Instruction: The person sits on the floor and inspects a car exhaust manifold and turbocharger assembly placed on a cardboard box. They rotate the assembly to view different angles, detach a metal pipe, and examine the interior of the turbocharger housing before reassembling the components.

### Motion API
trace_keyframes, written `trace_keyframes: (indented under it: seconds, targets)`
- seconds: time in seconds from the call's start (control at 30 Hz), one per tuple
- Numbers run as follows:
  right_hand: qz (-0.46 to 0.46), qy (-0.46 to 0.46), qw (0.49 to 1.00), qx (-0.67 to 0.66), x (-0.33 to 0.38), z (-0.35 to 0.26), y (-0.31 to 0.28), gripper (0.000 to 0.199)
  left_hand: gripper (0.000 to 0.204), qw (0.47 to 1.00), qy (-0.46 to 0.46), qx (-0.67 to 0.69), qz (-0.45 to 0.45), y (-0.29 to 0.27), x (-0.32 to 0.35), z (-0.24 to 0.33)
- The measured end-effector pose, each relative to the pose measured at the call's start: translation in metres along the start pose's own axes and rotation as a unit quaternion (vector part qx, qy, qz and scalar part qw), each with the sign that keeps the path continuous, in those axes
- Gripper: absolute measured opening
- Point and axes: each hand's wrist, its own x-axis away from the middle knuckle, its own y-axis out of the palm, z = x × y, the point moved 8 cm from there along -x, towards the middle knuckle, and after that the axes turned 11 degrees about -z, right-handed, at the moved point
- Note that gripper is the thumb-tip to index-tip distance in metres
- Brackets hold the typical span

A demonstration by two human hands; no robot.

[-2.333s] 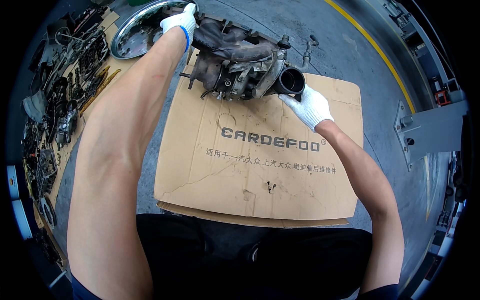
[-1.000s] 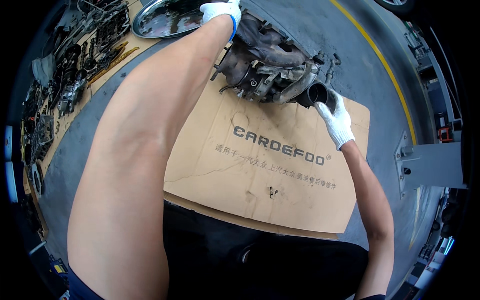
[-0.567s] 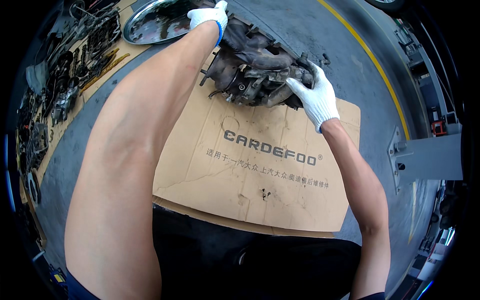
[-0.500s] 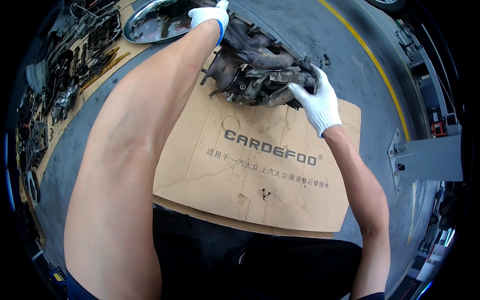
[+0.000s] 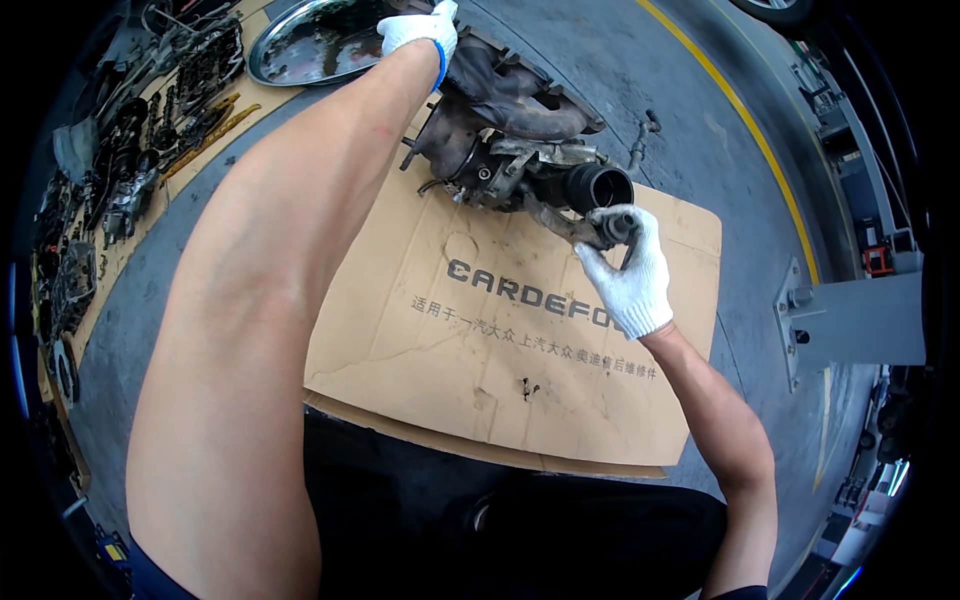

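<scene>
A dirty turbocharger (image 5: 484, 172) with a rusty exhaust manifold (image 5: 535, 118) rests on the far part of a flat cardboard box (image 5: 480, 385). My left hand (image 5: 418, 38), in a white glove, is closed at the manifold's far left end; its fingertips are partly hidden at the picture's top edge. In a white glove too, my right hand (image 5: 637, 285) curls thumb and fingers around the end of a curved metal pipe (image 5: 560, 222) at the turbocharger's right side. Just above that hand, a black ribbed round opening (image 5: 602, 187) faces right.
A round metal tray (image 5: 262, 55) with dark oily contents stands at the far left. Many greasy engine parts (image 5: 130, 150) lie on cardboard along the left. Beyond the turbocharger, a thin pipe (image 5: 640, 140) sticks out over the floor. At right stands a grey metal post base (image 5: 850, 320).
My right hand has come nearer to me, with the curved pipe's end in its grasp. The black ribbed opening now shows. My left hand has stayed put.
</scene>
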Motion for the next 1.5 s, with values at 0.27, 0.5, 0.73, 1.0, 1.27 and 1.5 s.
trace_keyframes:
  seconds: [0.27, 0.5, 0.73, 1.0, 1.27, 1.5]
  targets:
    - [-0.09, -0.104, 0.99, 0.039, 0.012, -0.027, 0.032, 0.039, 0.095, 0.998, 0.007, -0.013, 0.055, -0.007, -0.008, -0.009]
    - [-0.081, -0.061, 0.995, -0.001, 0.008, -0.032, 0.037, 0.051, 0.099, 0.999, -0.008, 0.028, 0.013, -0.008, -0.029, -0.037]
    - [-0.194, -0.014, 0.979, 0.068, -0.003, -0.03, 0.047, 0.053, 0.106, 0.996, -0.058, 0.046, -0.04, -0.008, -0.005, -0.029]
    - [-0.17, -0.025, 0.984, 0.04, -0.021, 0.008, 0.072, 0.039, 0.09, 0.993, 0.086, -0.066, 0.044, -0.007, -0.01, 0.008]
    - [-0.183, 0.058, 0.978, 0.078, -0.031, 0.011, 0.061, 0.029, 0.094, 0.998, 0.06, -0.003, -0.021, 0.004, -0.018, 0.0]
    - [-0.149, 0.056, 0.987, -0.034, -0.029, 0.012, 0.051, 0.029, 0.094, 0.989, 0.091, -0.114, -0.02, 0.008, -0.015, 0.012]
